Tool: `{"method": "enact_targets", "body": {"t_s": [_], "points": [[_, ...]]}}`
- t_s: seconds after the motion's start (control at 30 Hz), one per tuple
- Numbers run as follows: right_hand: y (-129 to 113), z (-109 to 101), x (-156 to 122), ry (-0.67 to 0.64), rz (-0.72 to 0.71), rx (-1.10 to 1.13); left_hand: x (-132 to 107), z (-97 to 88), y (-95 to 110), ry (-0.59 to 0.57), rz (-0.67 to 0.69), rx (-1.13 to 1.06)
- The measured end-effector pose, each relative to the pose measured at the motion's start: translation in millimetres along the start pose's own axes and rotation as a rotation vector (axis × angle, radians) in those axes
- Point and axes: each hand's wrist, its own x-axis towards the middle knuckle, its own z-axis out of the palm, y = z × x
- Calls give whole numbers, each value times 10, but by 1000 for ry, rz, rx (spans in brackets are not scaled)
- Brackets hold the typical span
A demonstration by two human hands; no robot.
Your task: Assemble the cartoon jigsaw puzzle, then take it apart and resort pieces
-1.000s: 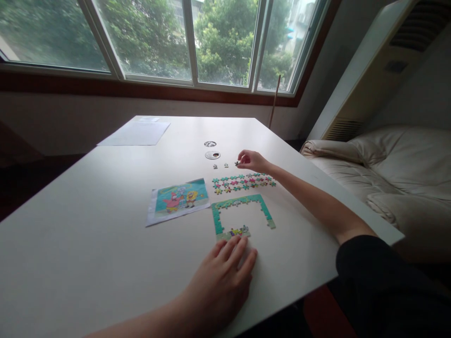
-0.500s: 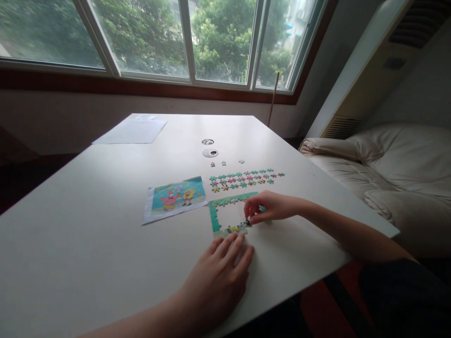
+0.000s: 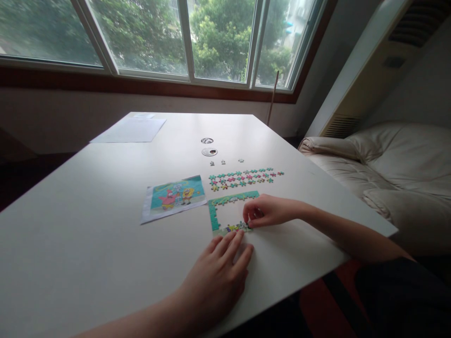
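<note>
Any lettering on the cartoon sheet point(image 3: 178, 197) or the far paper point(image 3: 130, 130) is too small to read. The right hand point(image 3: 266, 210) pinches a small dark piece point(image 3: 248, 226) at the lower edge of the puzzle border point(image 3: 213, 216), blocking its right side from view. The left hand point(image 3: 221, 270) lies empty, fingers loosely spread, tips at that edge. Beyond, on the white table point(image 3: 88, 234), are rows of loose pieces point(image 3: 230, 179) and two round discs point(image 3: 206, 152)
</note>
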Motion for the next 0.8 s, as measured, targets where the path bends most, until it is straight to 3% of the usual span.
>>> {"method": "enact_targets", "body": {"t_s": [0.8], "points": [[40, 38, 42, 80, 5, -17, 5, -19, 2, -10, 0, 12]]}}
